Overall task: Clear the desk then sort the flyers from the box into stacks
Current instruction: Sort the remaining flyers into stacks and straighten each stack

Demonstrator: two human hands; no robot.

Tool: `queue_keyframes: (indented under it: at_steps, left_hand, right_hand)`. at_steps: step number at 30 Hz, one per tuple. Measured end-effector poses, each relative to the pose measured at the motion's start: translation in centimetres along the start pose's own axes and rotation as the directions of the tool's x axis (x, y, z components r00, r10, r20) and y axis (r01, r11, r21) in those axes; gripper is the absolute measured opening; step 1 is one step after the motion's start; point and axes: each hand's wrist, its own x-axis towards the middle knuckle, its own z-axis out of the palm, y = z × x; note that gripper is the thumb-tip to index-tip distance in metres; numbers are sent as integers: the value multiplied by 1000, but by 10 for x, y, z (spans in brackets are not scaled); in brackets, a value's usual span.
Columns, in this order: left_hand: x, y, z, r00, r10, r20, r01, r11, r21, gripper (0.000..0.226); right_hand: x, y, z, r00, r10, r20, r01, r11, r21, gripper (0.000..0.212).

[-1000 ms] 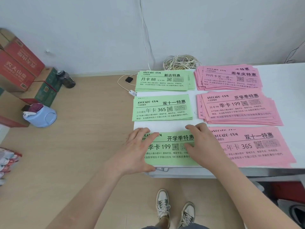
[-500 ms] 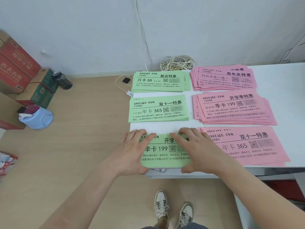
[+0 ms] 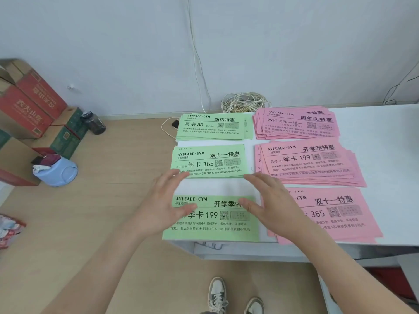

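I am holding my left hand point(image 3: 163, 207) and right hand point(image 3: 274, 207) flat, fingers straight and spread, gripping nothing, over the two ends of the near green flyer stack point(image 3: 217, 232). It is lying at the desk's point(image 3: 385, 137) near left corner, with a pink stack point(image 3: 335, 214) just to its right.

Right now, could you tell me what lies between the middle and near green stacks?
Head view: only bare white desk between the middle green stack and near green stack; the left hand and right hand cross its ends.
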Motion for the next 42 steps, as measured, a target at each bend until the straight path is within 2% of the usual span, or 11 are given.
queue_keyframes:
  at_steps: [3, 5, 9, 15, 20, 23, 27, 32, 34, 37, 42]
  left_hand:
    - [22, -7, -5, 984, -87, -158, 88, 996, -1, 51]
    - [43, -13, -4, 971, -156, -178, 161, 987, 13, 44]
    - [86, -20, 4, 949, -284, -135, 291, 956, 36, 53]
    - [113, -25, 8, 867, -477, -147, 444, 872, -207, 71]
    - [122, -32, 4, 798, -598, -73, 526, 751, -399, 48]
    - [124, -26, 7, 826, -551, -115, 480, 796, -367, 39]
    - [124, -20, 14, 886, -444, -133, 370, 850, -374, 68]
    - [124, -24, 0, 946, -296, -131, 303, 953, 32, 87]
    - [126, -24, -13, 990, -124, 66, 110, 976, 186, 92]
    - [133, -24, -21, 916, -30, 401, -151, 898, 413, 109]
    - [142, -31, -22, 892, 31, 450, -260, 850, 458, 110]
  right_hand:
    - [18, 4, -11, 998, 36, -45, -37, 999, -34, 61]
    - [34, 3, -15, 998, 61, -19, -62, 994, -87, 60]
    - [70, -2, -9, 992, 120, 37, -111, 975, -195, 59]
    - [94, -4, 2, 986, 166, -16, -166, 971, -174, 48]
    - [102, -4, 6, 966, 255, -53, -253, 967, 29, 52]
    - [107, -5, 4, 966, 250, -59, -249, 968, 35, 56]
    - [113, -5, -2, 966, 255, 45, -247, 959, -141, 67]
    - [122, -6, -20, 978, 154, 141, -103, 944, -312, 88]
    - [128, -9, -24, 959, 98, 265, -10, 950, -312, 106]
    - [137, -11, -20, 906, 63, 419, 120, 910, -397, 123]
    - [143, -7, -21, 933, -10, 361, 171, 892, -418, 116]
